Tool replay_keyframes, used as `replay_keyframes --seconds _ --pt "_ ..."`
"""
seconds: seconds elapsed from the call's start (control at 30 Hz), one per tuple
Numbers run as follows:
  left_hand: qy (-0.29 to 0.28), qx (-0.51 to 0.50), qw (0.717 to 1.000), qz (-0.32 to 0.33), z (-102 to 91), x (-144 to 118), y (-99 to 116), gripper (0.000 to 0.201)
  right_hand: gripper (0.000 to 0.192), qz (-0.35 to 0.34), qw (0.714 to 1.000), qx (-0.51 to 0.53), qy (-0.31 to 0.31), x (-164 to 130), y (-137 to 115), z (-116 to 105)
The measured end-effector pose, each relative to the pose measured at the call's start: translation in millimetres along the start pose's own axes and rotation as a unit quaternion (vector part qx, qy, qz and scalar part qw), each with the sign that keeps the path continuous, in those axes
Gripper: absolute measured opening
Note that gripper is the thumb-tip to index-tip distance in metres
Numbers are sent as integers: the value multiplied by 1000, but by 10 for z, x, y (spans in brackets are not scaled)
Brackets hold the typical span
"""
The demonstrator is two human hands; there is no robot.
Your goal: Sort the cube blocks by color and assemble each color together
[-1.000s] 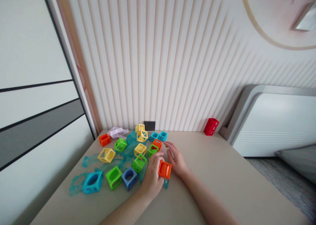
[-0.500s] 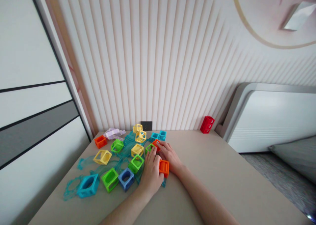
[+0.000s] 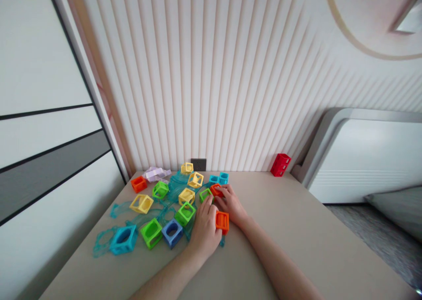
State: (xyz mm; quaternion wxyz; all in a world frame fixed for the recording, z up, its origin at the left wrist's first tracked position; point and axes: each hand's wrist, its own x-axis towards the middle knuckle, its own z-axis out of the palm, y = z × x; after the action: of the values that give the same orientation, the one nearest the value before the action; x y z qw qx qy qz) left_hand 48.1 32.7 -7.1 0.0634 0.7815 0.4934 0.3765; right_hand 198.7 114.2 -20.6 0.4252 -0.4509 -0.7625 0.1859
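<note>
My left hand (image 3: 205, 224) rests low over the table, its fingers curled onto the near edge of a green cube block (image 3: 206, 195). Beside its thumb is an orange cube block (image 3: 222, 222); whether the thumb grips it is hidden. My right hand (image 3: 232, 205) has its fingers closed on a red-orange cube block (image 3: 216, 190), which sits against the green one. Another green block (image 3: 185, 214) lies left of my left hand, with a blue block (image 3: 172, 233) and a larger green block (image 3: 151, 233) nearby. Two joined teal blocks (image 3: 219, 178) stand behind my right hand.
Translucent teal track pieces (image 3: 154, 215) lie among yellow blocks (image 3: 187, 197) at left. A teal block (image 3: 123, 239) is at the near left, lilac pieces (image 3: 157, 174) at the back. A red stacked block (image 3: 280, 164) stands at the back right, before the ribbed wall (image 3: 227, 80).
The whole view has shifted slightly, moving the scene a little right and up. Both hands stay at the same blocks; the red-orange block shows more clearly beside the green one.
</note>
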Motion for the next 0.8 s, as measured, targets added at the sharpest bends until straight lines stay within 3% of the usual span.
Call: replay_keyframes --seconds 0.33,0.53,0.8 --pt "-16 0 1000 -18 17 -35 -3 39 29 79 996 8 45 22 10 -34" --pt "-27 -6 999 -36 58 -60 -46 46 30 129 989 52 50 44 64 -74" --pt "-41 -24 997 -58 70 -52 -59 43 30 169 973 114 107 66 200 -61"
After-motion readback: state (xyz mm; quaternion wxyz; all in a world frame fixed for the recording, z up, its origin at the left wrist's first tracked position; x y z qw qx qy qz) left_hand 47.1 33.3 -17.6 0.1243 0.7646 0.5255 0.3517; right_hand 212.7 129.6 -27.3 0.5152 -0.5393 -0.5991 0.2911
